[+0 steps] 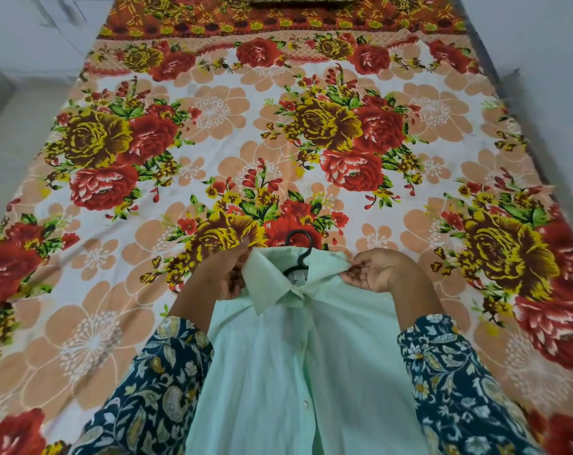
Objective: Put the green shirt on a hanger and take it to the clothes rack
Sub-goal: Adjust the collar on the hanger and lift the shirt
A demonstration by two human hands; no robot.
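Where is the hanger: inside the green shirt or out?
Inside: the hanger hook sticks out above the green shirt collar; the rest is hidden.

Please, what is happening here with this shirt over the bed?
A person is holding up a green shirt above a bed with a flowered sheet. The left hand grips the shirt by one shoulder and the right hand pinches the other shoulder. A black hanger is already inside, and its hook sticks out of the collar. No clothes rack is in view.
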